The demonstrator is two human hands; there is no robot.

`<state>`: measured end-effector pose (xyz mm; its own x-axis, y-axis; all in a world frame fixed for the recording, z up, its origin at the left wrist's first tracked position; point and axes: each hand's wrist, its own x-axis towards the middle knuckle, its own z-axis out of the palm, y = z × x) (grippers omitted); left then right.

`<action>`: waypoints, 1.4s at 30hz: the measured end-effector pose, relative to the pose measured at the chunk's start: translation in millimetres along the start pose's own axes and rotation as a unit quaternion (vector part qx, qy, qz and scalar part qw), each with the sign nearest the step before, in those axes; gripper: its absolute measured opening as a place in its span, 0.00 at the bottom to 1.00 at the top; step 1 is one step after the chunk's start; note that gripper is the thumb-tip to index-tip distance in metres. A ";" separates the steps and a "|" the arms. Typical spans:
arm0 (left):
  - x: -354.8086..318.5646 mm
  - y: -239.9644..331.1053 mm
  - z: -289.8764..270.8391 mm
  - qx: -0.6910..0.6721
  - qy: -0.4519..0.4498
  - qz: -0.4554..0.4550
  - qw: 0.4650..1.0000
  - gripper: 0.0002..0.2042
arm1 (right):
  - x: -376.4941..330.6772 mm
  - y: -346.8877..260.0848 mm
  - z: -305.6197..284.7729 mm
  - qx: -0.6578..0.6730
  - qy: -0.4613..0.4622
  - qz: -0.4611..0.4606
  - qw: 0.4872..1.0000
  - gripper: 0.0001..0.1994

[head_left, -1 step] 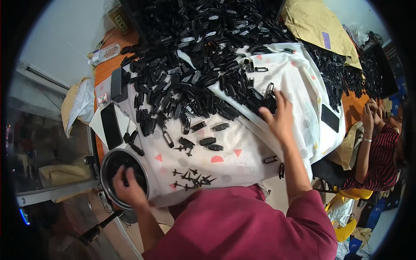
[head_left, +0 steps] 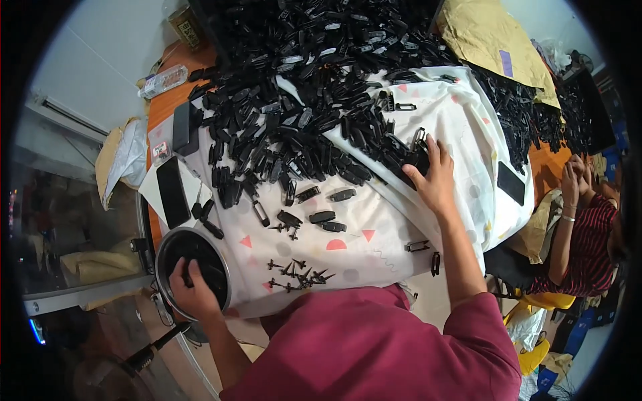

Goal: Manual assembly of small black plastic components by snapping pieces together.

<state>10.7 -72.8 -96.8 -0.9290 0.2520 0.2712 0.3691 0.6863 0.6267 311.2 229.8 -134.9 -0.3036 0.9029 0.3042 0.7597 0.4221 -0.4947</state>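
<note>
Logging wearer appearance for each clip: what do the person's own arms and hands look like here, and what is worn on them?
Both forearms are bare, coming out of short maroon sleeves of a plain top. The left hand and right hand are ungloved. No watch, bracelet or ring shows on either, though fine detail is too small to rule out.

Even, bright overhead light; soft shadows; sharp centre; heavy fisheye bending and a black vignette darken the slightly blurred rim.

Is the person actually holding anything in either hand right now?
Cannot be told: the left hand reaches into the round metal bowl, and the right hand rests on the black parts.
</note>
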 end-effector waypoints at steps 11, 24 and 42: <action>1.3 124.5 90.8 -0.069 -0.248 0.362 0.896 0.24 | 8.1 19.1 7.2 -0.164 -0.113 -0.030 0.979 0.46; -2.2 285.9 257.2 0.184 -0.557 0.499 0.637 0.54 | 35.9 21.9 33.3 0.035 -0.091 -0.093 0.991 0.43; -5.1 226.4 181.4 -0.029 -0.679 0.465 0.568 0.32 | -18.3 -45.2 2.5 0.232 -0.125 -0.110 0.958 0.43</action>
<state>93.9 205.1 -88.8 0.5166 0.8077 -0.2841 0.6814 -0.1869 0.7076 280.9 194.4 -120.2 -0.5995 0.7545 0.2672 0.3410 0.5428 -0.7676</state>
